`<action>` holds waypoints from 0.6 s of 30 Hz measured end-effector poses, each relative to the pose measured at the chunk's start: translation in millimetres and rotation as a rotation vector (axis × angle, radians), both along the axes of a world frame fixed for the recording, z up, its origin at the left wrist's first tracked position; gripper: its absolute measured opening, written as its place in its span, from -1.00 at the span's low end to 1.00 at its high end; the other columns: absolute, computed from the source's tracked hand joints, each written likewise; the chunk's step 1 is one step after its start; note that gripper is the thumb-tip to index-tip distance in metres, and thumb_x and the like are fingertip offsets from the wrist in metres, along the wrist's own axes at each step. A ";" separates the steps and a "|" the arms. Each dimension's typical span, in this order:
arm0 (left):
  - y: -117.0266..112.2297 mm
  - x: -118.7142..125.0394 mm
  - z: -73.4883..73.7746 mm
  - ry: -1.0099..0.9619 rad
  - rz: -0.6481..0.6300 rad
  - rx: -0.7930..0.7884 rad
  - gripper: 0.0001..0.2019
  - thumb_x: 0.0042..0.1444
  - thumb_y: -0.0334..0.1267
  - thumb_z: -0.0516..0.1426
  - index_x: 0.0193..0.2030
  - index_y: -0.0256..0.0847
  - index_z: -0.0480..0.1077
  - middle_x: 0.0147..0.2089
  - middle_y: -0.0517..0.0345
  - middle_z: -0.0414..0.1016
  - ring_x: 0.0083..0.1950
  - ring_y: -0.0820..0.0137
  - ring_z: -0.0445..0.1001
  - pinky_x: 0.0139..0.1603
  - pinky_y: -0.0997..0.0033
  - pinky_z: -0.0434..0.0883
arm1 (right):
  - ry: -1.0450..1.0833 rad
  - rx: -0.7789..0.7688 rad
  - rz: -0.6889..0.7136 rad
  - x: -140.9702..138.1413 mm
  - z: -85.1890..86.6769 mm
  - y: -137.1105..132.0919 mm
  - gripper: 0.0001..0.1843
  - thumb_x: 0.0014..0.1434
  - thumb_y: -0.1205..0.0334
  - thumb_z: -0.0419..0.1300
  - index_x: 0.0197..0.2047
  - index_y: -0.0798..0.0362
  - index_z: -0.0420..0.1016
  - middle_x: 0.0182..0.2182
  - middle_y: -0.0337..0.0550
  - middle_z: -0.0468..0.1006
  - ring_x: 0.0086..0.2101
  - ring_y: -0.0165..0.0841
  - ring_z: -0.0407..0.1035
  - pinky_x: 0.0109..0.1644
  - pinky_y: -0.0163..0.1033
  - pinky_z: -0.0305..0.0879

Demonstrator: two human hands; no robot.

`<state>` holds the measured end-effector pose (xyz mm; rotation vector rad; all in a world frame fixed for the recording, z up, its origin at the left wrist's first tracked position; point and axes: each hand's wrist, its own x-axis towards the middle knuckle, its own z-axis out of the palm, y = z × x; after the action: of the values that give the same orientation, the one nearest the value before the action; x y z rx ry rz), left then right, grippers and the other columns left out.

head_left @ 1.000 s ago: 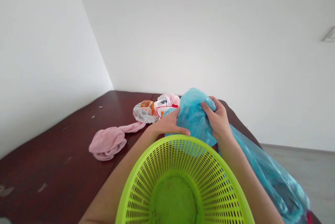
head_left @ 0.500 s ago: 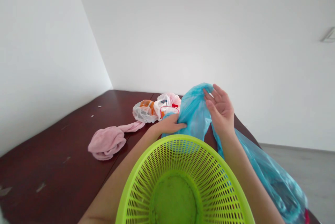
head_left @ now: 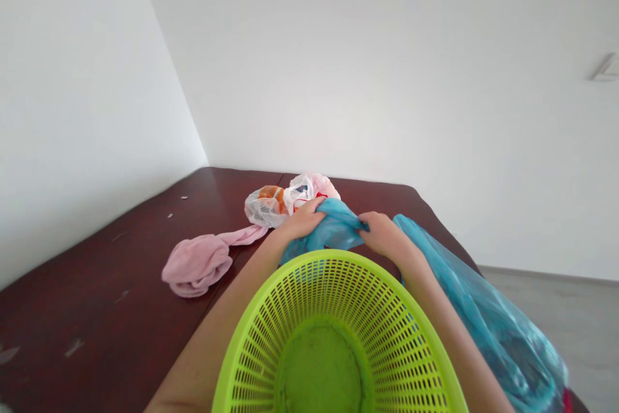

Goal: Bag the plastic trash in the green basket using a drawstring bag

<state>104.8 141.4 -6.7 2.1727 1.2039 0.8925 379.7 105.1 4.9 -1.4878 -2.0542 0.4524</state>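
Bag (head_left: 329, 230): where is it?

Bunched on the worktop (head_left: 97, 284) beyond the green basket (head_left: 322, 361), its loose end trailing off the right edge.

And the hands?

Both nearly closed on it, palms down: left hand (head_left: 300, 220) curled over the top, right hand (head_left: 384, 236) pinching a fold, forearms either side of the basket.

Anything nearby?

Crumpled plastic bags (head_left: 287, 199) just beyond the left hand, a pink towel (head_left: 198, 263) further left.

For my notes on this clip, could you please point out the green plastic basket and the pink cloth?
green plastic basket (head_left: 322, 368): head view, on its flat base.
pink cloth (head_left: 196, 265): head view, on its bunched end.
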 end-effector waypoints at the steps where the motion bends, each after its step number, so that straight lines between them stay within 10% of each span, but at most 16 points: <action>1: -0.5 -4.5 1.9 0.029 -0.011 -0.031 -0.53 0.48 -0.08 0.18 0.40 -0.16 0.65 0.44 -0.16 0.75 0.45 -0.07 0.70 0.56 -0.06 0.59 | 0.028 0.027 -0.053 4.0 0.6 1.2 -0.82 0.18 0.43 0.34 -0.32 -0.08 0.53 -0.19 -0.01 0.71 -0.07 -0.04 0.60 0.18 0.00 0.45; 6: -6.6 -30.4 14.1 0.235 -0.083 -0.206 -0.39 0.21 0.28 0.48 0.24 -0.05 0.72 0.30 -0.09 0.84 0.29 -0.17 0.77 0.31 -0.05 0.64 | 0.279 0.146 -0.264 24.2 15.6 9.8 -0.85 0.26 0.31 0.26 -0.22 -0.14 0.38 -0.19 0.01 0.64 -0.03 0.03 0.59 0.15 0.05 0.52; 12: -9.6 -30.9 20.2 0.253 -0.055 -0.160 -0.69 0.32 0.06 0.30 -0.01 -0.07 0.71 0.01 0.00 0.85 0.05 -0.02 0.77 0.10 0.10 0.60 | 0.797 0.198 -0.269 24.7 41.1 1.2 -0.70 0.27 -0.07 0.36 -0.14 -0.18 0.33 -0.52 -0.45 0.38 -0.62 -0.34 0.28 -0.55 -0.25 0.21; 15: -13.3 -28.3 25.2 0.241 -0.102 -0.130 -0.72 0.21 -0.06 0.31 -0.01 -0.08 0.70 0.02 0.01 0.83 0.06 -0.02 0.76 0.11 0.10 0.59 | 1.253 0.275 -0.235 24.1 49.5 -4.2 -0.57 0.02 0.10 0.55 -0.20 -0.15 0.38 -0.58 -0.57 0.27 -0.65 -0.48 0.09 -0.62 -0.34 0.02; 18: -18.6 -36.3 33.1 0.233 -0.118 -0.067 -0.65 0.14 -0.11 0.32 0.06 -0.07 0.70 0.07 0.01 0.82 0.10 -0.03 0.75 0.19 0.09 0.57 | 1.426 0.328 -0.213 35.0 54.0 -5.2 -0.58 -0.09 0.19 0.57 -0.31 -0.12 0.40 -0.55 -0.50 0.39 -0.56 -0.44 0.30 -0.51 -0.34 0.33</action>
<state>68.5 122.8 26.4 2.3137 1.1782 0.5545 414.7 99.9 58.9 -0.7133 -0.7624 0.7364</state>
